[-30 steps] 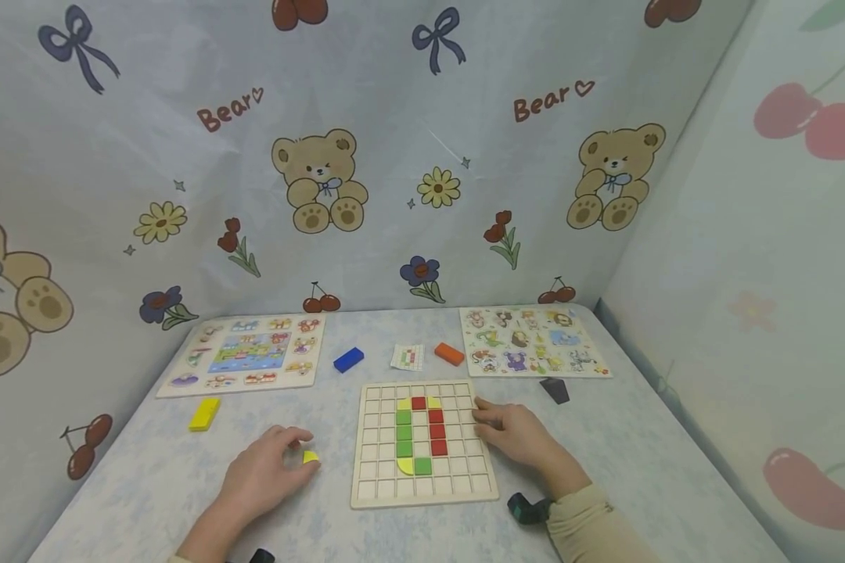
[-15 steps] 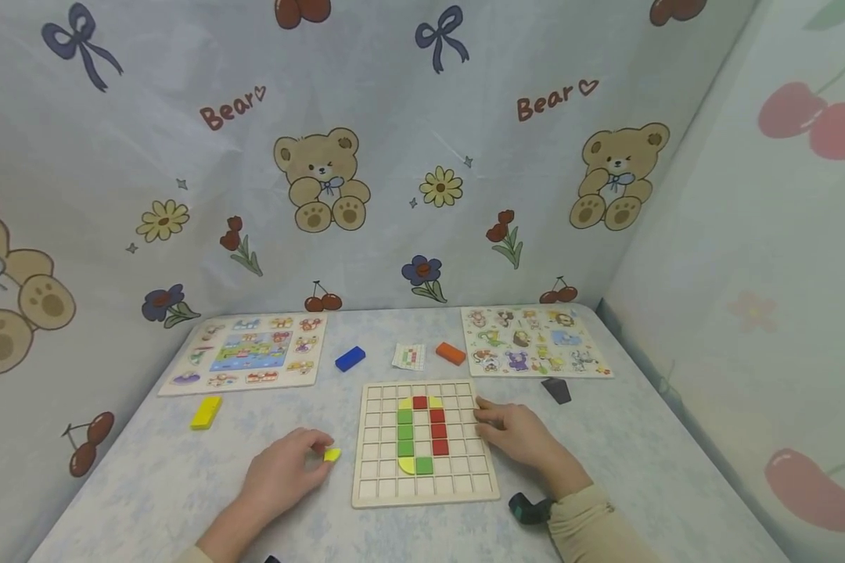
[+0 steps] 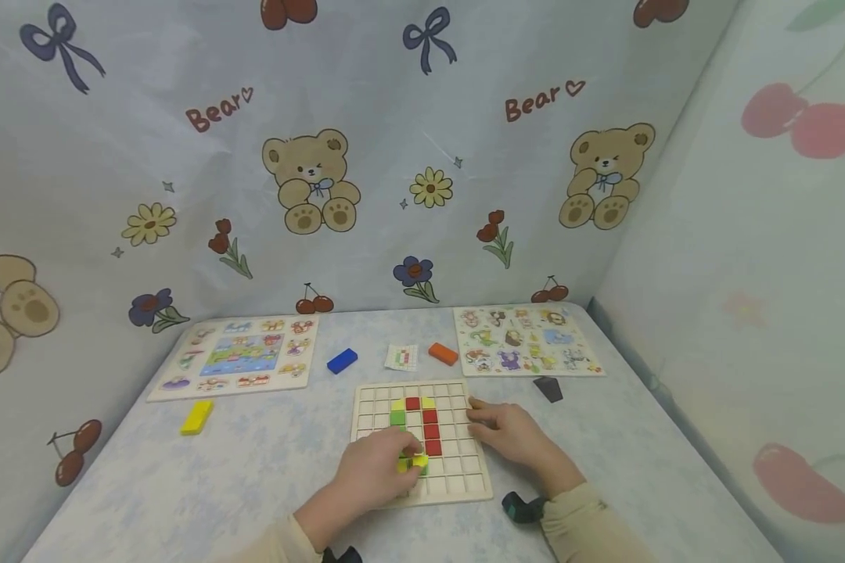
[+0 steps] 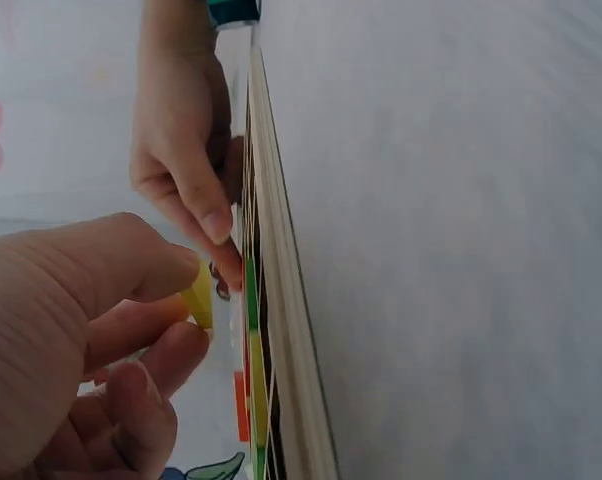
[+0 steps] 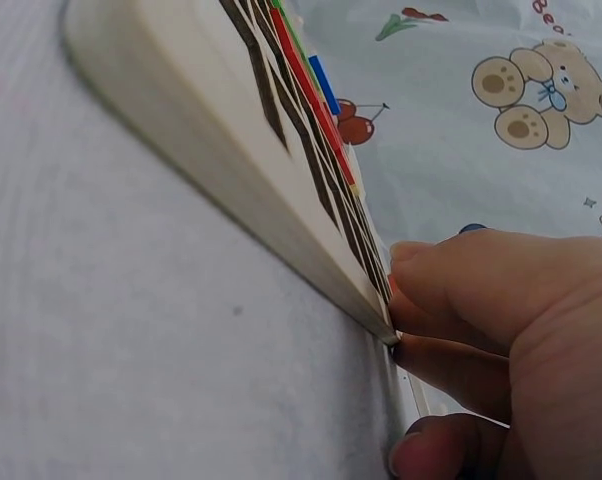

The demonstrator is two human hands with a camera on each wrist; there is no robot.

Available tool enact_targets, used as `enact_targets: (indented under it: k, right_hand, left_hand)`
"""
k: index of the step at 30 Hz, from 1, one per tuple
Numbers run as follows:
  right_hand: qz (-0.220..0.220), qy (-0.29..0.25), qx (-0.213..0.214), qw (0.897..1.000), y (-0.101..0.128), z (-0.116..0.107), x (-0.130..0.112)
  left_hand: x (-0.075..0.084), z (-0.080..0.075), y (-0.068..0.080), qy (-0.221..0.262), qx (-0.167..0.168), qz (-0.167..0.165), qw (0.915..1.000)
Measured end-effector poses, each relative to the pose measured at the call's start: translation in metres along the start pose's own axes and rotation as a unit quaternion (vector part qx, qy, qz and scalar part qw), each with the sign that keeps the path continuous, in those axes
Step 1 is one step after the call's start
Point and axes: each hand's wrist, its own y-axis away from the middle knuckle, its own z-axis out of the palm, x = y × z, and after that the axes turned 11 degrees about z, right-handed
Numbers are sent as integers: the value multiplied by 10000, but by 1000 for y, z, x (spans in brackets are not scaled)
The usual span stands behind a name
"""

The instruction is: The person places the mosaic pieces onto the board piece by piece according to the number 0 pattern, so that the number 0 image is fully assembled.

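Note:
Between its thumb and fingertips, my left hand (image 3: 376, 467) pinches a small yellow tile (image 4: 200, 296), held just above the lower middle of the wooden grid board (image 3: 458, 491). Red tiles (image 3: 431, 431), green tiles (image 3: 397, 418) and yellow rounded corner pieces sit in the grid as part of a ring. The left hand covers the ring's lower left part in the head view. My right hand (image 3: 510, 434) rests its thumb and fingertips against the board's right edge, and the right wrist view shows these fingers (image 5: 461, 285) at the board's rim.
Behind the board lie a blue block (image 3: 342, 360), a small pattern card (image 3: 402, 357) and an orange block (image 3: 443, 354). Two picture puzzle boards stand at the back, left (image 3: 296, 381) and right (image 3: 530, 341). A yellow block (image 3: 196, 417) and a dark piece (image 3: 549, 389) flank the board.
My left hand has moved right with the yellow tile, from the table beside the board to above the grid. The right hand stays at the board's right edge.

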Motion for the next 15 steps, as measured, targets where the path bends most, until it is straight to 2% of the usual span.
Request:
enact_targets:
  k: [6,15]
  right_hand:
    - [-131,45,0,9999,-1,5,-4]
    - [36,81,-20,10000,-2,4,-6]
  left_hand:
    - [13,9,-11,-59,-295,111,9995]
    - [12,13,-15,143,-368,220,9990]
